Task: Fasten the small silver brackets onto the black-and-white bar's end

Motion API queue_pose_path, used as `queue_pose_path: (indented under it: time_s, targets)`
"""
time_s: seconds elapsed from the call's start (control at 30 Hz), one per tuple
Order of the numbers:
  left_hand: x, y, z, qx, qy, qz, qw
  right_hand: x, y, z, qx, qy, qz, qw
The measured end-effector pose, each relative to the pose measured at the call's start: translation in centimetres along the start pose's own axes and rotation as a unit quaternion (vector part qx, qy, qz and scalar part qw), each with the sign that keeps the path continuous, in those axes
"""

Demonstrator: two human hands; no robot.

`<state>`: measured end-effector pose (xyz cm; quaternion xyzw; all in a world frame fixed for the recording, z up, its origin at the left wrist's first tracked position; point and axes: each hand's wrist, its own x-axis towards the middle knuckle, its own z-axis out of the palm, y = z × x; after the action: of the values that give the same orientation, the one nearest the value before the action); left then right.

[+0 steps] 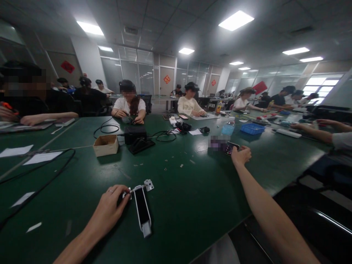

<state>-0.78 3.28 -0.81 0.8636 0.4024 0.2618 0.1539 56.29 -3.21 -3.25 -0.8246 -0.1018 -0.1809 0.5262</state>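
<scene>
Head view, and what a stretch: one frame (143, 211), dark-centred and pale-edged, lay on the green table (192, 205) near the wearer. Two plates flanked its far end; the right plate (149, 185) showed its holes, while the left plate (128, 194) sat in the narrow pinch of the left hand (115, 201) (whether it was joined to the frame, I couldn't quite tell). Out wide, the right hand (242, 154) gripped the end of one phone (229, 148), resting or lifted, too close to call!

The step, as I judged it, was a split job: left steadying the piece, right handling the phone. A next move looked to call for a secure left pinch and a light right touch.

Now the count! Perhaps four tiny rings (181, 165) beyond the frame, one cardboard box (105, 145), one blue tray (252, 129), two bottles (227, 129), four papers (42, 157) over at left, and two co-workers (129, 105) in pale tops directly opposite.
</scene>
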Motion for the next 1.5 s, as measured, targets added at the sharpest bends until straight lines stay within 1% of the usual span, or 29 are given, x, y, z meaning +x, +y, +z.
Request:
queue_pose_path:
  time_s: [0.23, 0.4, 0.6, 0.77, 0.83, 0.87, 0.93, 1.0, 1.07, 1.1, 1.13, 1.17, 1.23, 1.27, 1.3, 1.33, 1.37, 1.4, 1.5]
  targets:
    - [0.0, 0.1, -0.1, 0.007, 0.013, 0.017, 1.0, -0.2, 0.4, -0.1, -0.002, -0.012, 0.002, 1.0]
    - [0.0, 0.6, -0.4, 0.008, -0.006, 0.005, 1.0, -0.2, 0.4, -0.2, -0.001, -0.018, -0.001, 1.0]
    - [0.0, 0.0, 0.0, 0.006, 0.003, -0.006, 1.0, -0.3, 0.1, -0.2, -0.004, -0.024, -0.002, 1.0]
    - [0.0, 0.8, -0.5, 0.003, -0.009, -0.006, 1.0, -0.8, -0.5, -0.9, -0.015, -0.018, 0.002, 1.0]
    - [0.1, 1.2, -0.8, 0.004, -0.012, -0.008, 1.0, -1.3, -1.1, -1.3, -0.02, 0.0, -0.023, 1.0]
    - [0.0, 1.3, -0.9, 0.006, -0.012, -0.007, 1.0, -1.6, -1.5, -1.5, -0.022, 0.011, -0.055, 0.998]
    - [0.0, 1.4, -0.9, 0.008, -0.017, -0.007, 1.0, -2.7, -2.9, -1.6, -0.02, 0.029, -0.152, 0.988]
    - [-0.1, 1.4, -0.7, 0.011, -0.021, -0.006, 1.0, -4.5, -4.7, -1.5, -0.003, 0.018, -0.266, 0.964]
    - [-0.2, 1.3, -0.6, 0.014, -0.018, -0.002, 1.0, -7.2, -6.9, -1.3, 0.031, -0.041, -0.363, 0.931]
    - [-0.3, 1.3, -0.5, 0.016, -0.015, 0.002, 1.0, -8.9, -8.0, -1.2, 0.049, -0.089, -0.408, 0.907]
    - [-0.4, 1.3, -0.4, 0.019, -0.012, 0.005, 1.0, -10.8, -9.2, -1.1, 0.066, -0.144, -0.446, 0.881]
    - [-0.4, 1.3, -0.4, 0.023, -0.01, 0.007, 1.0, -12.7, -10.3, -1.1, 0.074, -0.205, -0.484, 0.848]
    - [-0.4, 1.4, -0.4, 0.032, -0.017, 0.01, 0.999, -16.4, -12.4, -1.0, 0.052, -0.323, -0.55, 0.768]
    - [-0.4, 1.4, -0.4, 0.038, -0.022, 0.011, 0.999, -18.1, -13.3, -1.0, 0.03, -0.375, -0.573, 0.728]
    - [-0.3, 1.5, -0.5, 0.043, -0.028, 0.011, 0.999, -19.5, -14.1, -0.9, 0.005, -0.416, -0.584, 0.697]
    - [-0.3, 1.5, -0.5, 0.048, -0.034, 0.013, 0.998, -20.6, -14.8, -0.7, -0.02, -0.451, -0.587, 0.672]
    - [-0.2, 1.5, -0.6, 0.051, -0.04, 0.015, 0.998, -21.5, -15.3, -0.5, -0.042, -0.475, -0.584, 0.657]
    - [-0.2, 1.5, -0.6, 0.054, -0.042, 0.018, 0.998, -22.2, -15.8, -0.3, -0.057, -0.488, -0.579, 0.651]
    - [-0.2, 1.4, -0.6, 0.06, -0.04, 0.023, 0.997, -23.0, -16.1, 0.1, -0.066, -0.485, -0.573, 0.657]
